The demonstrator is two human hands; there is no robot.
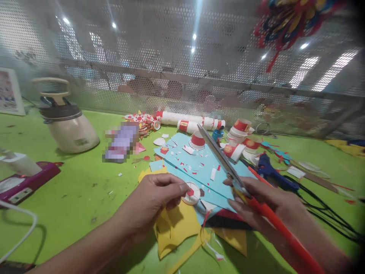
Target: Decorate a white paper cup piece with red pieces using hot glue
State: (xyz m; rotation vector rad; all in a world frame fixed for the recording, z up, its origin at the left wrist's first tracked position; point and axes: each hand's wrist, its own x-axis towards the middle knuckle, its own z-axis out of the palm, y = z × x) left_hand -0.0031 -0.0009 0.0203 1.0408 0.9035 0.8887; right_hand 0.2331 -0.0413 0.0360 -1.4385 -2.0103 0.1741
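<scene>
Between the thumb and fingers of my left hand is a small white paper disc with a red shape at its middle. My right hand is wrapped round red-handled scissors, whose long metal blades point up and away, looking closed. Under both hands lie light blue paper sheets strewn with red and white snippets. Yellow paper pieces lie below my left hand. An upturned red and white paper cup stands on the blue sheets behind the disc.
A long row of nested paper cups lies at the back, with stacked cups to its right. A blue glue gun with black cable lies right. Left are a phone, a large jug and a purple power strip.
</scene>
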